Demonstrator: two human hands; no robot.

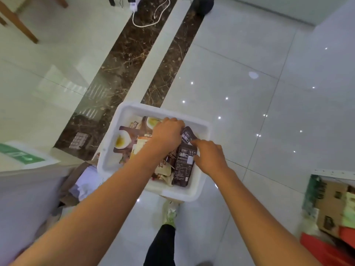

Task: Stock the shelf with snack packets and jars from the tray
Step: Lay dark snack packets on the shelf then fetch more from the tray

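**Both hands in tray, on dark packets**

The white tray (199, 129) sits at frame centre, low over the tiled floor (249, 54), and holds loose snack packets. The left hand (169, 132) reaches in with fingers curled on the top of the upper dark packet (187, 135). The right hand (209, 157) pinches the right edge of the lower dark packet (183, 167) between thumb and fingers. Egg-printed packets (121, 141) lie in the tray's left half. A white cable (153, 22) lies at top centre and cardboard boxes (330, 210) stand at lower right.

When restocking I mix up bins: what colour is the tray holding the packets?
Plain white, no pattern. The tray shows best in the head view, the only one.
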